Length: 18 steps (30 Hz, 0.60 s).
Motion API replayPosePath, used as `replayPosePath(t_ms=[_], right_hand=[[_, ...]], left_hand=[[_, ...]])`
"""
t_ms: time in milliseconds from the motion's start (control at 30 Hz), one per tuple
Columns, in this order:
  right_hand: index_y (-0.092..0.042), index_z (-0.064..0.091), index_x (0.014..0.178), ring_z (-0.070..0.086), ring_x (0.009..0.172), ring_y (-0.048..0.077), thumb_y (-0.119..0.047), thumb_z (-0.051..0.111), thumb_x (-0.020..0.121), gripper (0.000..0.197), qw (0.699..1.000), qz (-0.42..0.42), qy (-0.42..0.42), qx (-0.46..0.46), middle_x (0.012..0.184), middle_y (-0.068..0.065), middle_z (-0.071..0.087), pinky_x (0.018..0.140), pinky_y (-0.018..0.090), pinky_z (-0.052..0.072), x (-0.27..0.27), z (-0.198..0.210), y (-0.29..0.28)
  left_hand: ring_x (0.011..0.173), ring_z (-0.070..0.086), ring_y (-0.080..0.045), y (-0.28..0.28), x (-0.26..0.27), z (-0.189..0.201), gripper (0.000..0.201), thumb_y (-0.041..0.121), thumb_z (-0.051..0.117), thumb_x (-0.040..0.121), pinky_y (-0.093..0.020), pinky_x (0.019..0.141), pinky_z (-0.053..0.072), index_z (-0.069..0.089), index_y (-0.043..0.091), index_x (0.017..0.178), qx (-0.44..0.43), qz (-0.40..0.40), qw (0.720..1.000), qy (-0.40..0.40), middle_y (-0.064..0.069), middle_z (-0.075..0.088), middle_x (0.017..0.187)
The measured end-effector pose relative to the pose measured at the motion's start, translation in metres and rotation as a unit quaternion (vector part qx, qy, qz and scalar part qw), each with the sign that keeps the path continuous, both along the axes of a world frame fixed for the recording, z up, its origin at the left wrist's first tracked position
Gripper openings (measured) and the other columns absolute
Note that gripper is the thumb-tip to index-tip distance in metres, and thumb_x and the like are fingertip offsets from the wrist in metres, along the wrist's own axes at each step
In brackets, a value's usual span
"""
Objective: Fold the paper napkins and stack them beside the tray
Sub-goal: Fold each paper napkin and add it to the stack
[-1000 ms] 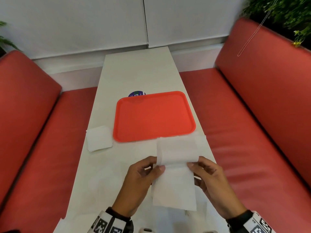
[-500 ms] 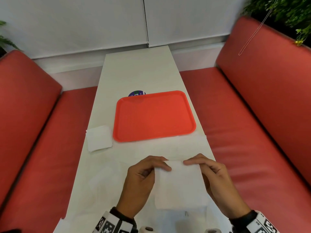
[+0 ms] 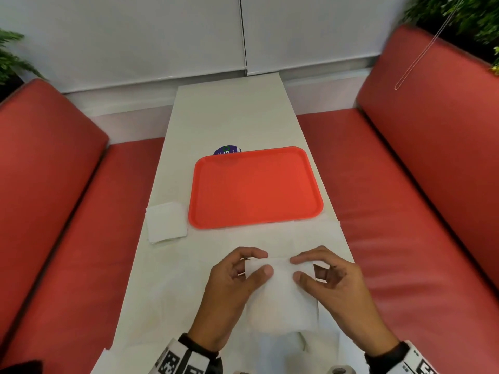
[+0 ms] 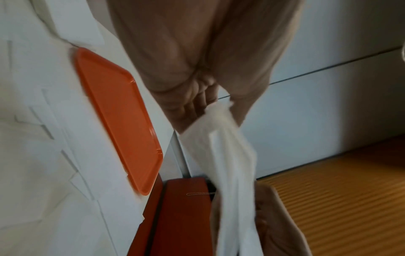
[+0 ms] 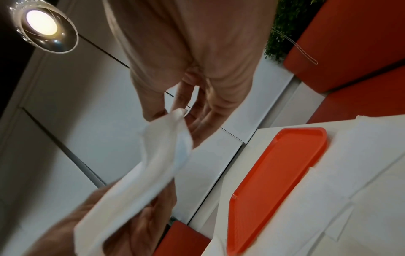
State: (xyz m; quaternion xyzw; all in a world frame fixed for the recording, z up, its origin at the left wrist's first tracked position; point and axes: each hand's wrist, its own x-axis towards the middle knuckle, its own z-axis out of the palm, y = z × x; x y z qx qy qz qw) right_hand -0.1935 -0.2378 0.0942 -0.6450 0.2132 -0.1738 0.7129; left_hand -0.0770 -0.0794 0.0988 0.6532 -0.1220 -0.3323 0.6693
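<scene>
While lifted off the tabletop (image 3: 229, 117) near the tray (image 3: 255, 186), napkin (image 3: 280, 292) pinched by its top corners, left hand (image 3: 229, 290) and right hand (image 3: 334, 290) each clamped thumb-to-fingers.

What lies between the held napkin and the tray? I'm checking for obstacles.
Head view: only unfolded napkins lying flat on the table, between the held napkin and the tray.

White folded napkin (image 3: 280, 295), held up at lower centre; small stack of folded napkins (image 3: 166, 222) at centre left, just beside the orange-red tray (image 3: 256, 186) in mid-frame.
</scene>
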Motion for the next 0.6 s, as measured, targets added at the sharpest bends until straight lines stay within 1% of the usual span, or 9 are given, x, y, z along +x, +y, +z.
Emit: replayPosePath(t_ms=[67,167,200,267,333,367,433,533,600], right_hand=[[-0.027,0.075,0.104,0.065,0.080,0.040,0.004,0.074,0.083,0.037,0.999,-0.008,0.004,0.042,0.097,0.005,0.067,0.076,0.052,0.057,0.002,0.001,0.001],[-0.030,0.071,0.114,0.067,0.077,0.029,-0.007,0.077,0.081,0.040,0.996,-0.018,0.014,0.082,0.089,0.012,0.065,0.079,0.043,0.054,0.005,0.004,0.001],[-0.029,0.072,0.112,0.068,0.080,0.030,-0.013,0.078,0.079,0.037,0.996,-0.021,0.021,0.084,0.091,0.012,0.069,0.081,0.043,0.054,0.006,0.005,0.000],[-0.023,0.078,0.101,0.070,0.083,0.035,-0.019,0.079,0.076,0.025,0.997,-0.026,0.042,0.060,0.092,0.004,0.075,0.080,0.042,0.056,0.006,0.004,0.000],[-0.018,0.081,0.090,0.071,0.075,0.028,-0.015,0.079,0.078,0.012,0.997,-0.032,0.054,0.051,0.083,0.002,0.077,0.068,0.033,0.057,0.006,0.004,0.000],[-0.015,0.081,0.087,0.072,0.073,0.024,-0.011,0.078,0.079,0.010,0.996,-0.040,0.054,0.057,0.081,0.005,0.077,0.064,0.028,0.057,0.006,0.004,-0.002],[-0.007,0.081,0.084,0.072,0.069,0.025,-0.001,0.075,0.080,0.009,0.993,-0.077,0.045,0.077,0.083,0.017,0.076,0.062,0.026,0.059,0.006,0.004,-0.009],[-0.002,0.078,0.088,0.073,0.069,0.035,0.003,0.072,0.081,0.009,0.986,-0.135,0.034,0.091,0.085,0.020,0.075,0.065,0.029,0.062,0.008,0.001,-0.020],[-0.013,0.077,0.098,0.074,0.084,0.032,-0.006,0.074,0.082,0.017,0.993,-0.097,0.048,0.050,0.090,0.011,0.077,0.076,0.030,0.062,0.016,-0.002,-0.016]], left_hand=[[0.082,0.071,-0.021,0.002,0.000,-0.002,0.020,0.017,0.085,0.079,-0.035,0.074,0.057,0.075,0.022,0.095,0.002,0.020,1.000,-0.018,-0.003,0.077,0.096],[0.083,0.073,-0.021,0.004,-0.002,0.000,0.023,0.013,0.079,0.083,-0.032,0.073,0.059,0.074,0.028,0.100,0.016,0.007,0.998,-0.062,-0.004,0.076,0.096],[0.083,0.074,-0.022,0.004,-0.003,0.000,0.025,0.013,0.079,0.084,-0.033,0.074,0.060,0.073,0.031,0.101,0.019,-0.001,0.997,-0.073,-0.005,0.077,0.095],[0.085,0.074,-0.025,0.004,-0.004,0.001,0.027,0.013,0.078,0.085,-0.038,0.078,0.061,0.073,0.035,0.101,0.024,-0.009,0.997,-0.079,-0.005,0.078,0.094],[0.087,0.074,-0.031,0.005,-0.001,-0.002,0.028,0.015,0.080,0.084,-0.044,0.082,0.060,0.072,0.033,0.104,0.023,-0.005,0.998,-0.066,-0.010,0.078,0.093],[0.088,0.074,-0.033,0.006,0.000,-0.002,0.028,0.016,0.080,0.082,-0.046,0.083,0.059,0.073,0.031,0.105,0.020,0.002,0.998,-0.056,-0.013,0.077,0.092],[0.089,0.074,-0.035,0.011,0.006,-0.005,0.028,0.019,0.082,0.079,-0.047,0.084,0.058,0.073,0.028,0.104,0.022,0.026,0.999,-0.041,-0.017,0.077,0.091],[0.087,0.074,-0.027,0.019,0.015,-0.010,0.027,0.019,0.081,0.078,-0.036,0.078,0.058,0.074,0.026,0.103,0.027,0.064,0.997,-0.035,-0.011,0.078,0.090],[0.087,0.075,-0.025,0.024,0.018,-0.010,0.025,0.019,0.081,0.080,-0.032,0.077,0.060,0.073,0.028,0.102,0.033,0.061,0.997,-0.046,-0.009,0.079,0.091]])
